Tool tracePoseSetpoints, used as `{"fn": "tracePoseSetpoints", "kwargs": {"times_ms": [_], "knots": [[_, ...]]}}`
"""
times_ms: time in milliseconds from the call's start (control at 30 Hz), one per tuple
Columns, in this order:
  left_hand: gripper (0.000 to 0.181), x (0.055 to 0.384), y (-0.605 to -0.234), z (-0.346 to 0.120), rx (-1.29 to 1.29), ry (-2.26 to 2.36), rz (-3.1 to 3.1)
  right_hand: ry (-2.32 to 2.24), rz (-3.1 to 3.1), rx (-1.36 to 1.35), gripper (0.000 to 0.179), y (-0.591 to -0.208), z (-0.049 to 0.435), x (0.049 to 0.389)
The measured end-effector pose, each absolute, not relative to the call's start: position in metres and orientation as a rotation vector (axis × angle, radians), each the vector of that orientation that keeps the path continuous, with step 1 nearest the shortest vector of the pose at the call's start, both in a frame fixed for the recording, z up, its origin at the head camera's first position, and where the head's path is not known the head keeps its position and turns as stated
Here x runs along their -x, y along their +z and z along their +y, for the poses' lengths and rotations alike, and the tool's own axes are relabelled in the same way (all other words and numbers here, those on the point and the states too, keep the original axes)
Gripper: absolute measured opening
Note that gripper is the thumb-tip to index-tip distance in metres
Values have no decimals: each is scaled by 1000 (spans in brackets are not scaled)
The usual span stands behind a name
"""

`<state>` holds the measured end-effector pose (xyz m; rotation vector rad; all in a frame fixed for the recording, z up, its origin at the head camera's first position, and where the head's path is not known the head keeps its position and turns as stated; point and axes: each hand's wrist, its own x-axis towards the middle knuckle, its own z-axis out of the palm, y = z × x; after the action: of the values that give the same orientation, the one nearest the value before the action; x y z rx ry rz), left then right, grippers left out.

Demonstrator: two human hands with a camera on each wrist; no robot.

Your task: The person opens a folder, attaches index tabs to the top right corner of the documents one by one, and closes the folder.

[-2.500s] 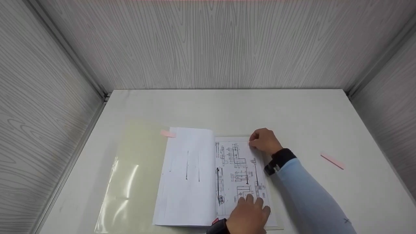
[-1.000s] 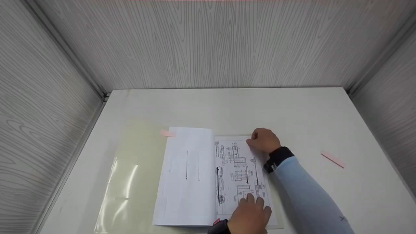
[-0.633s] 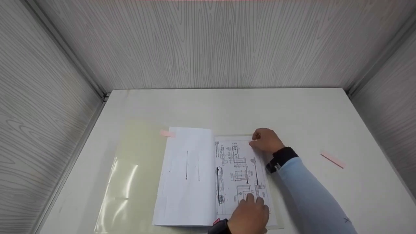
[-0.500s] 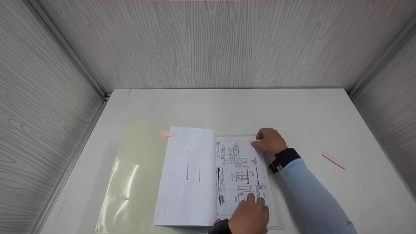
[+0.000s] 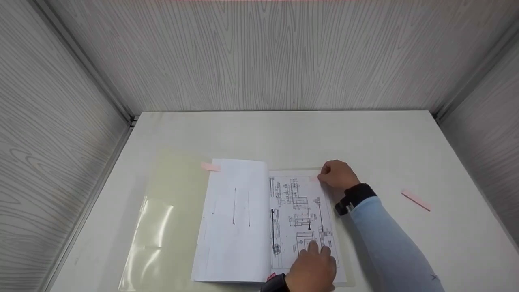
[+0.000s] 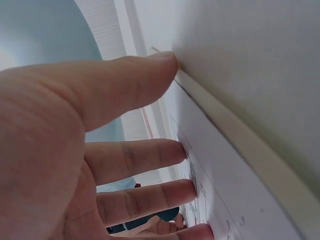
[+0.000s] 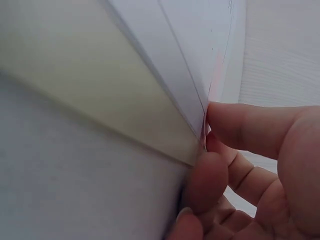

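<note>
A bound document (image 5: 231, 227) lies spread on a pale yellow plastic cover (image 5: 166, 227), its right page (image 5: 302, 202) printed with technical drawings. Near that page's upper right edge, my right hand (image 5: 339, 175) pinches a pink sticky note (image 5: 314, 178) at the paper's edge between thumb and fingertips. In the right wrist view the pink sticky note (image 7: 216, 80) runs along the page beside the thumb. My left hand (image 5: 312, 267) rests on the lower right part of the page with fingers extended. In the left wrist view its fingertips (image 6: 185, 190) touch the paper.
Another pink sticky note (image 5: 210, 166) sticks out from the turned pages' upper left edge. A small pink sticky pad (image 5: 416, 200) lies on the white table (image 5: 284, 138) at the right. Grey wood-grain panels (image 5: 263, 56) enclose the back and sides.
My right hand has slid slightly to the right along the page's upper edge. More of the pink sticky note shows on the page. The left hand stays put.
</note>
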<state>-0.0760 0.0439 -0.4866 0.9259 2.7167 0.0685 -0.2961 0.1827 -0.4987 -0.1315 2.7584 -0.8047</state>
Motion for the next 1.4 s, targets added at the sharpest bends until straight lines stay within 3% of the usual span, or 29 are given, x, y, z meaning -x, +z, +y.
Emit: {"fn": "tracePoseSetpoints", "kwargs": {"times_ms": [467,1000,1167,1400], "knots": [[35,78,-489,46,-905,111,2692,-776,2773,125,16,-497,181,295],[38,79,-489,44,-922,75,2709,-553,2764,68,50,-494,161,294],[36,78,-489,44,-916,79,2711,-564,2744,95,47,-496,164,294],[36,78,-489,47,-949,37,2707,-657,2725,158,29,-500,182,296]]}}
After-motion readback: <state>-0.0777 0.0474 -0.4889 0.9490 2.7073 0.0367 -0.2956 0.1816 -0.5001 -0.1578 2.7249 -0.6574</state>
